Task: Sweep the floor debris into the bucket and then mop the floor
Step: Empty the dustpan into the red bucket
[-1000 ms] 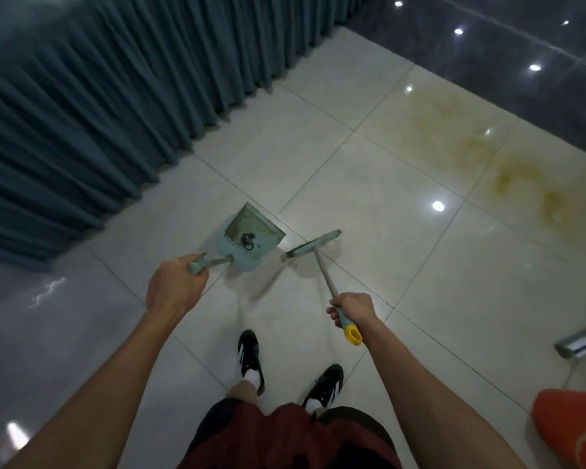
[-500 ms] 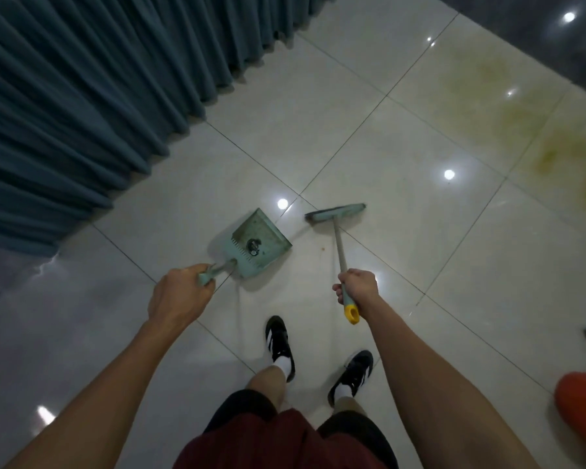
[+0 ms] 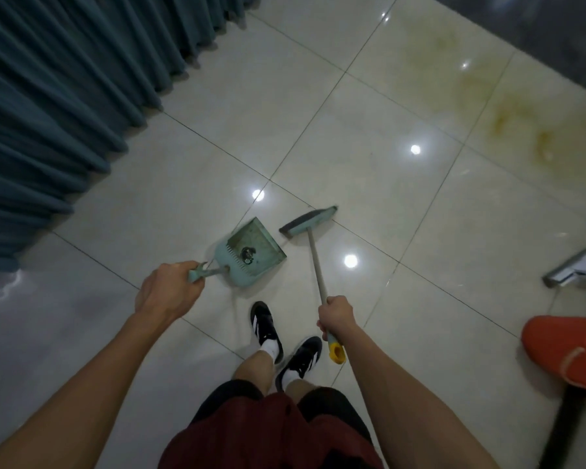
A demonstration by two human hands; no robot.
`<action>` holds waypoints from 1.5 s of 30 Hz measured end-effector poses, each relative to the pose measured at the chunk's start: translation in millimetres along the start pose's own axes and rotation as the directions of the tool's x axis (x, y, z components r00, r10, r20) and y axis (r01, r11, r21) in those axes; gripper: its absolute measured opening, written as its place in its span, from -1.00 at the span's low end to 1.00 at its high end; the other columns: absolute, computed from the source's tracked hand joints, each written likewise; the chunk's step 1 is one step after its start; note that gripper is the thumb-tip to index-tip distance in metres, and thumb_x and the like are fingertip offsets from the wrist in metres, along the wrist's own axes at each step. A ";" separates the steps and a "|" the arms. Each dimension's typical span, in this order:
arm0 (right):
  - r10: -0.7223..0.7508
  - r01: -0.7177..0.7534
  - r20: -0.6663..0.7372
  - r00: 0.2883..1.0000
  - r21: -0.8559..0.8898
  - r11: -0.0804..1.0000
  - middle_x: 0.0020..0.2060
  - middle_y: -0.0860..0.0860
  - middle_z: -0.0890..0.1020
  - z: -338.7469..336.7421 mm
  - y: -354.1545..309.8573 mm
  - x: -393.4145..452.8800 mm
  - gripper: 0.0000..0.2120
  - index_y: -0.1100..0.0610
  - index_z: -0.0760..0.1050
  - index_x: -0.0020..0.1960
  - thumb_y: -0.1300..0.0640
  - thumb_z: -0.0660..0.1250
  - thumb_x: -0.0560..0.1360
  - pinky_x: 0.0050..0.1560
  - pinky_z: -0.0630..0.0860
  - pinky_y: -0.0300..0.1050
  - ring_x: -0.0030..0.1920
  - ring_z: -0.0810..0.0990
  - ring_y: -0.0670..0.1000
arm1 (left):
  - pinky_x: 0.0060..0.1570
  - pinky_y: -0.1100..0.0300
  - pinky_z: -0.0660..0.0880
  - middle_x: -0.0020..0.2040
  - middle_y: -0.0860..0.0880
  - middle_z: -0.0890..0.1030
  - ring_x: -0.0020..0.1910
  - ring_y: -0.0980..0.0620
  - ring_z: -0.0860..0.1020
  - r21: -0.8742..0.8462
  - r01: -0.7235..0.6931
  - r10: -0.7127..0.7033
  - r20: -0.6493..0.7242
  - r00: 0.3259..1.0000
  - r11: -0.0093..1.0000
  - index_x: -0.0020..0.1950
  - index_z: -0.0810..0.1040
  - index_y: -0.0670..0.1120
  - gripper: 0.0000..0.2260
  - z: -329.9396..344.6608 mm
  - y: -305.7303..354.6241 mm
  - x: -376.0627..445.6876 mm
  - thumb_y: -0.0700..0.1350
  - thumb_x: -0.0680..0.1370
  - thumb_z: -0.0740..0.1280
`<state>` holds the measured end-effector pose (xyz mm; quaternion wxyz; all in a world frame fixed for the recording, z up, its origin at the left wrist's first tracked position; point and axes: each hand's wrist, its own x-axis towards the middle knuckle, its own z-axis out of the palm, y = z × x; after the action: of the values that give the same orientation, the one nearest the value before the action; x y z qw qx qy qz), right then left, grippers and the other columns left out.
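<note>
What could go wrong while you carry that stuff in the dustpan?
The dark clump of debris sits loose in the pale green plastic dustpan, held by the left hand; tipping it could spill it back out. The green-headed broom in the right hand hangs near the black-and-white shoes and might trip them.

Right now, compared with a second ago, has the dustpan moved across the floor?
Yes. The dustpan, held by the left hand, has drawn back from the diagonal grout line its far corner almost met, toward the person's feet.

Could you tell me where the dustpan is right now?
Head view, centre: the dustpan is held by the left hand, just left of the broom head.
</note>
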<state>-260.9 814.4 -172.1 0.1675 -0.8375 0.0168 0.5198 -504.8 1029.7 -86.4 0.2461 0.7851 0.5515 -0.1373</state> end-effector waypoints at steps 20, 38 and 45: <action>-0.107 0.103 -0.097 0.990 -0.050 0.993 0.27 0.21 0.52 -35.0 98.4 -53.5 -0.37 0.10 0.22 0.57 0.36 0.25 0.55 -0.46 0.57 -0.12 -0.16 0.62 0.16 | -0.34 0.15 0.55 -0.30 0.01 0.58 -0.35 -0.05 0.56 0.131 -0.132 0.130 0.022 0.991 0.983 0.00 0.62 0.10 -0.85 11.1 20.1 -16.8 0.05 0.58 0.27; -0.039 0.019 -0.067 0.997 -0.281 0.960 0.15 0.20 0.52 20.2 45.8 -34.5 -0.50 0.25 0.34 0.49 0.32 0.19 0.55 -0.36 0.61 -0.05 -0.12 0.60 0.16 | -0.26 0.13 0.54 -0.26 0.00 0.56 -0.28 -0.06 0.56 0.205 -0.279 0.255 0.134 0.957 0.938 -0.04 0.62 0.06 -0.93 -19.4 28.4 69.9 0.01 0.56 0.36; -0.062 0.060 -0.013 0.998 -0.122 0.991 0.24 0.23 0.57 41.3 51.0 -48.0 -0.48 0.17 0.36 0.51 0.28 0.20 0.55 -0.42 0.39 -0.31 -0.25 0.48 -0.04 | -0.33 0.16 0.46 -0.30 0.03 0.51 -0.34 0.02 0.50 0.208 -0.308 0.284 0.135 0.949 0.929 -0.05 0.60 0.04 -0.96 -22.4 29.5 71.9 -0.02 0.56 0.37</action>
<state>-329.0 771.5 -160.1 0.1318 -0.8507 -0.0393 0.5073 -453.0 1091.2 -95.6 0.2010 0.8741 0.3940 -0.2007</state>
